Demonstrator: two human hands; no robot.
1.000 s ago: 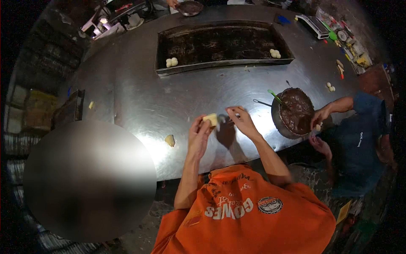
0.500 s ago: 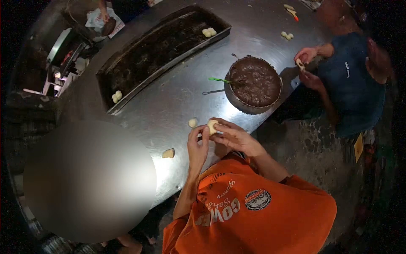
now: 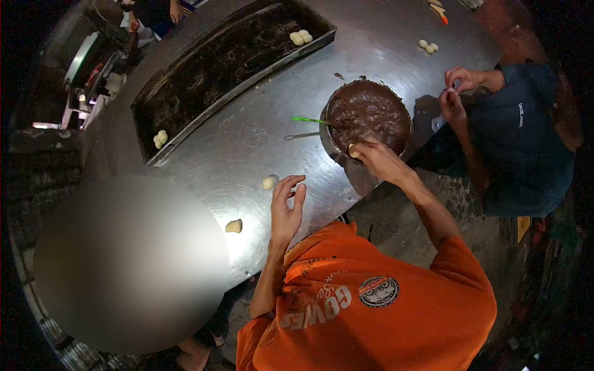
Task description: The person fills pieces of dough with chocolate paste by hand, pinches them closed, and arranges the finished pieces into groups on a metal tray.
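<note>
My right hand point(image 3: 378, 161) is closed on a pale piece of dough point(image 3: 354, 150) at the near rim of a round pot point(image 3: 327, 137). Thick dark brown filling point(image 3: 365, 111) fills the pot. Over the metal table, my left hand point(image 3: 287, 207) holds nothing, its fingers curved and apart from the thumb. A small dough ball point(image 3: 269, 183) lies on the table just beyond the left fingers. Farther left sits a tan, blocky piece point(image 3: 234, 226) whose kind I cannot make out.
A long dark tray point(image 3: 210, 80) holds dough ball clusters point(image 3: 301, 38) at its ends. A green handle point(image 3: 306, 119) and a metal handle point(image 3: 302, 135) stick out left of the pot. At right, a co-worker's hands point(image 3: 461, 86) work on something small near more dough balls point(image 3: 428, 46).
My right hand has moved away from the left, forward and right to the pot, carrying the dough. My left hand has let go of the dough and stays near the dough ball.
</note>
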